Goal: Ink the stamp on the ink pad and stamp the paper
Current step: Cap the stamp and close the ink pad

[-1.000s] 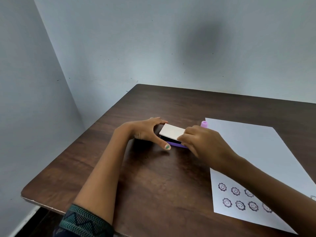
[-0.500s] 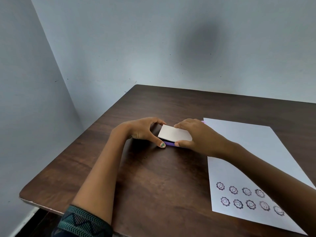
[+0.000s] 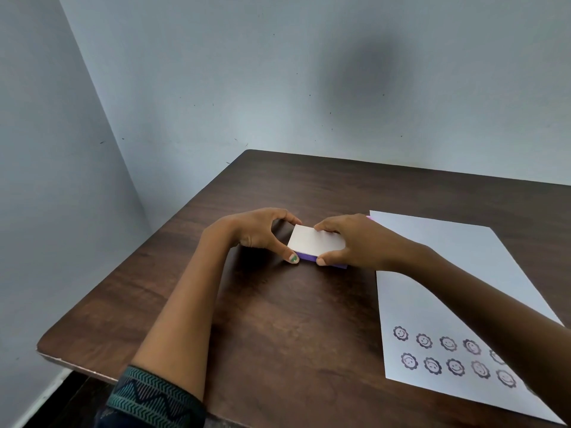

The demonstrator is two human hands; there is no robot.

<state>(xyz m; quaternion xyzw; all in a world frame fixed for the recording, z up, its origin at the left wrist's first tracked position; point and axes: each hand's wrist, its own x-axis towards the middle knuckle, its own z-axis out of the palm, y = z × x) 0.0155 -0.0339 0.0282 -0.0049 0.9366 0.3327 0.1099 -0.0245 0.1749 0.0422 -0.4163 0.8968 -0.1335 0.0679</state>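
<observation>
Both hands on the ink pad, its white lid down.

The left hand (image 3: pixel 256 233) pinches the left end of the ink pad (image 3: pixel 316 242) between thumb and fingers; the right hand (image 3: pixel 355 242) grips its right end, thumb at the near purple edge. The paper (image 3: pixel 457 273) lies under the right forearm, two rows of smiley stamps near its close edge. A sliver of pink shows just behind the right hand.

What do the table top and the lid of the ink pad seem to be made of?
Table top: dark brown wood or wood-look laminate, with visible grain streaks, a soft sheen and a pale worn edge.
Ink pad lid: probably smooth matt plastic, plain white, with crisp straight edges; painted metal is possible.
</observation>
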